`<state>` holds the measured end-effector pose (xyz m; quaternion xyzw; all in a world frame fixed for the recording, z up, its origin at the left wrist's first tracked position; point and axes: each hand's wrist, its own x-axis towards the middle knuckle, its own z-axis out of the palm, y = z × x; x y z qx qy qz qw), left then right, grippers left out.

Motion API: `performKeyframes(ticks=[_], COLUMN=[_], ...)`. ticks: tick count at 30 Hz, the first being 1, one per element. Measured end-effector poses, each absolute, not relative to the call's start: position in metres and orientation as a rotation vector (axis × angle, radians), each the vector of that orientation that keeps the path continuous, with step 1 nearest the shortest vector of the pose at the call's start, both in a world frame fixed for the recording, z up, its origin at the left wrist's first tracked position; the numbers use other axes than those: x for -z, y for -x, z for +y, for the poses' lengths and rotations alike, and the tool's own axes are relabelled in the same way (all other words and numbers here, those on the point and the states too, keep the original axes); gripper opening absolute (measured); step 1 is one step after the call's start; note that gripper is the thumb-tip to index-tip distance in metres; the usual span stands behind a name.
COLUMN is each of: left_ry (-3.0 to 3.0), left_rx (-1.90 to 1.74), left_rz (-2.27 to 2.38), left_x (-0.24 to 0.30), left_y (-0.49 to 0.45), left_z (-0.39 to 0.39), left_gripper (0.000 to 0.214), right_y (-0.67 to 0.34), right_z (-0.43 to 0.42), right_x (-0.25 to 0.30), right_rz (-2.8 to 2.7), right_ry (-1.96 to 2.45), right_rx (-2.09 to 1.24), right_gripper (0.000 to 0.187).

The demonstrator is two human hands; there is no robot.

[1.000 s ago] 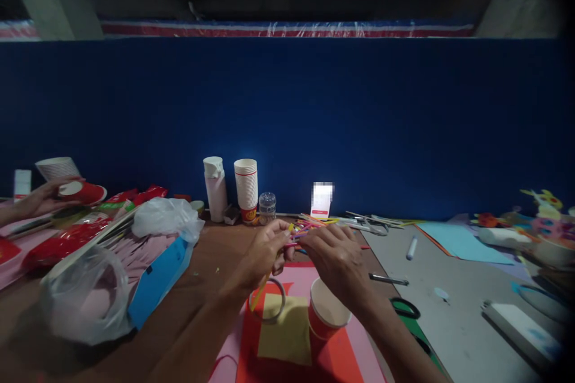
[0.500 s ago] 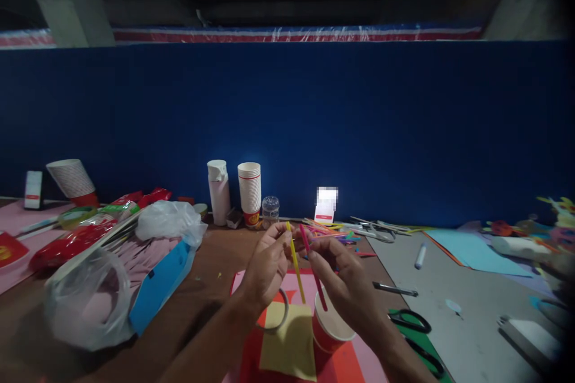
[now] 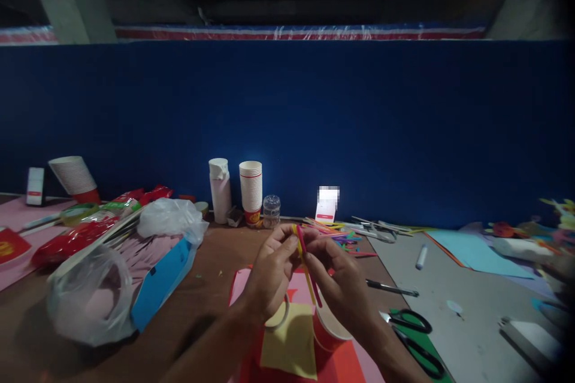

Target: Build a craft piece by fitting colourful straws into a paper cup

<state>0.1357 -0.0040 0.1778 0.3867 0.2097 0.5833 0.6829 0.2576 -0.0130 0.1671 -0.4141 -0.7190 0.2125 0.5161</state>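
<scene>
Above the red paper cup (image 3: 330,330), what is changing just now?

The yellow straw (image 3: 309,284) and the pink straw (image 3: 314,281) are coming together — they are not standing apart anymore, they are lying side by side.

Are the hands releasing them?

No, both are grasping. The left hand (image 3: 269,269) is pinching the yellow one near its top, the right hand (image 3: 341,287) the pink one — exact finger contact I cannot tell.

Where are the straws staying?

Between the hands, over the pink card sheet (image 3: 240,278), pointing down toward the cup
</scene>
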Motion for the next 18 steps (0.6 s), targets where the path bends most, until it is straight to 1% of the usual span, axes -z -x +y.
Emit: performKeyframes(ticks=[7, 18], left_ry=[-0.833, -0.86], left_rx=[-1.333, -1.353], left_rz=[0.5, 0.469], left_x=[-0.178, -0.172], left_y=[-0.138, -0.15], left_z=[-0.005, -0.011], left_gripper=[0.007, 0.013], right_y=[-0.257, -0.255], right_z=[-0.011, -0.012], right_x=[-0.162, -0.16], right_rz=[-1.732, -1.749], right_ry=[1.01, 1.061], right_rx=[-0.454, -0.419], right_gripper=[0.009, 0.007])
